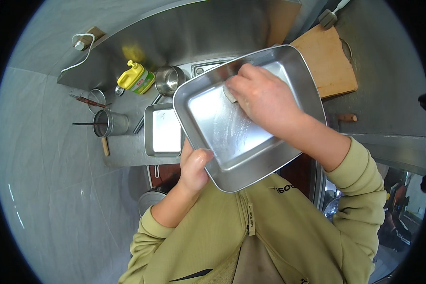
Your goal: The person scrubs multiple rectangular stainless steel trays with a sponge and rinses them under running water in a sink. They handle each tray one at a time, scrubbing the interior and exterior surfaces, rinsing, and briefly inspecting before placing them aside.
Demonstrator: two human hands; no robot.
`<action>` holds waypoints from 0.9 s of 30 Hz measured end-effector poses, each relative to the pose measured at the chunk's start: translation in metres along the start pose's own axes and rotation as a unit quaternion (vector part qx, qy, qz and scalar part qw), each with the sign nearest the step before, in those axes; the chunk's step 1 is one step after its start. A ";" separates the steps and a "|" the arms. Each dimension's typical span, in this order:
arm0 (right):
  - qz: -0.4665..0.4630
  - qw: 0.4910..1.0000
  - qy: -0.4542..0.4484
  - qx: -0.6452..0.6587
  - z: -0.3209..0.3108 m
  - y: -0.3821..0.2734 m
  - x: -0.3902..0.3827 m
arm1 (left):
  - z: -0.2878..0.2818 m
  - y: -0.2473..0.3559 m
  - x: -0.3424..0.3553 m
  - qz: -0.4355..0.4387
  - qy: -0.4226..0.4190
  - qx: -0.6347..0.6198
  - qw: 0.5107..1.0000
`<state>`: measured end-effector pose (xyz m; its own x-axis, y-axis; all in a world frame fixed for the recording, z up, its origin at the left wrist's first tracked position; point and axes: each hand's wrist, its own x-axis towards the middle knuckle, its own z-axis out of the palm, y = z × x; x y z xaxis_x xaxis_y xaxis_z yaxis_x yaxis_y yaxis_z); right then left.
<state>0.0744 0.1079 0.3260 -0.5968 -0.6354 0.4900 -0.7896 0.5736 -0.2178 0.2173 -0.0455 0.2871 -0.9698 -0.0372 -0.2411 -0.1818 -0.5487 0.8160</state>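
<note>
A large rectangular metal tray (274, 161) is held up, tilted, in front of my chest. My left hand (195, 166) grips its near left rim, thumb over the edge and the other fingers hidden beneath. Inside the tray, my right hand (259, 92) is closed on a pale cloth or sponge (229, 93), pressed against the inner surface; most of it is hidden under my fingers. Wet, soapy streaks mark the tray's bottom.
Left of the tray, a smaller metal tray (149, 132) rests on the counter (123, 156). Behind it stand a yellow pump bottle (136, 78) and a metal pot (168, 80). Farther left is a metal utensil container (117, 124). A wooden cutting board (329, 61) lies at the right.
</note>
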 end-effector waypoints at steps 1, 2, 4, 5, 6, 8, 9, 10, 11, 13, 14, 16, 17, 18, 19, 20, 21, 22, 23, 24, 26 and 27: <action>-0.048 0.998 -0.021 0.031 0.001 -0.008 -0.003 | 0.000 -0.001 0.000 0.000 -0.004 -0.004 1.000; -0.096 0.993 -0.044 0.058 0.001 -0.021 -0.009 | 0.001 -0.001 0.000 0.016 0.005 0.010 1.000; -0.161 0.983 -0.042 0.081 0.003 -0.027 -0.012 | 0.002 -0.001 0.000 0.041 0.027 0.038 0.998; -0.111 0.992 -0.023 0.063 0.006 -0.022 -0.009 | 0.002 0.000 -0.001 0.028 0.018 0.029 0.999; -0.062 0.997 -0.003 0.045 0.010 -0.014 -0.005 | 0.002 0.000 -0.001 0.015 0.009 0.019 1.000; -0.029 0.999 0.000 0.016 0.011 -0.013 -0.003 | 0.002 0.001 -0.001 0.022 0.013 0.011 1.000; -0.078 0.996 -0.027 0.046 0.010 -0.019 -0.004 | 0.002 0.001 -0.001 0.028 0.013 0.031 0.999; -0.110 0.991 -0.041 0.069 0.010 -0.025 -0.008 | 0.002 0.002 -0.001 0.033 0.020 0.048 0.998; -0.158 0.980 -0.065 0.099 0.009 -0.028 -0.008 | 0.002 0.002 -0.001 0.037 0.028 0.064 0.997; -0.058 0.997 -0.028 0.036 0.012 -0.017 0.000 | 0.001 0.004 -0.001 0.030 0.012 0.017 0.999; -0.040 0.998 -0.038 0.038 0.011 -0.014 0.000 | 0.000 0.005 -0.001 0.024 0.010 0.017 1.000; -0.074 0.995 -0.035 0.060 0.009 -0.018 0.000 | 0.000 0.008 -0.001 0.033 0.001 0.021 0.999; -0.132 0.985 -0.062 0.087 0.008 -0.025 -0.004 | 0.000 0.009 -0.002 0.030 0.001 0.037 0.999; -0.151 0.978 -0.093 0.108 0.005 -0.032 -0.008 | 0.001 0.010 -0.002 0.033 0.008 0.048 0.998; -0.105 0.989 -0.068 0.079 0.007 -0.028 -0.005 | 0.002 0.011 -0.003 0.034 0.015 0.059 0.998; -0.065 0.995 -0.054 0.056 0.008 -0.022 -0.002 | 0.003 0.012 -0.003 0.042 0.016 0.028 0.999; -0.025 0.999 -0.027 0.035 0.010 -0.014 0.000 | 0.004 0.014 -0.004 0.032 0.015 0.034 0.999; 0.016 0.999 0.026 0.035 0.009 -0.007 0.001 | 0.004 0.017 -0.005 0.024 0.013 0.041 0.999; 0.004 0.999 -0.006 0.036 0.007 -0.003 -0.001 | 0.003 0.020 -0.005 0.020 0.021 0.048 0.998; 0.009 0.999 -0.019 0.035 0.005 0.001 -0.005 | 0.007 0.019 -0.009 0.025 0.039 0.037 0.998; 0.022 0.999 -0.003 0.028 0.001 0.012 -0.015 | 0.009 0.021 -0.010 0.035 0.068 0.051 0.996; 0.040 0.998 -0.044 0.021 -0.002 0.017 -0.021 | 0.010 0.022 -0.011 0.038 0.080 0.049 0.995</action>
<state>0.0740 0.1319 0.3133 -0.6669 -0.6326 0.3937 -0.7431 0.6035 -0.2890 0.2224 -0.0488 0.3126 -0.9445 -0.2120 -0.2508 -0.1317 -0.4551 0.8807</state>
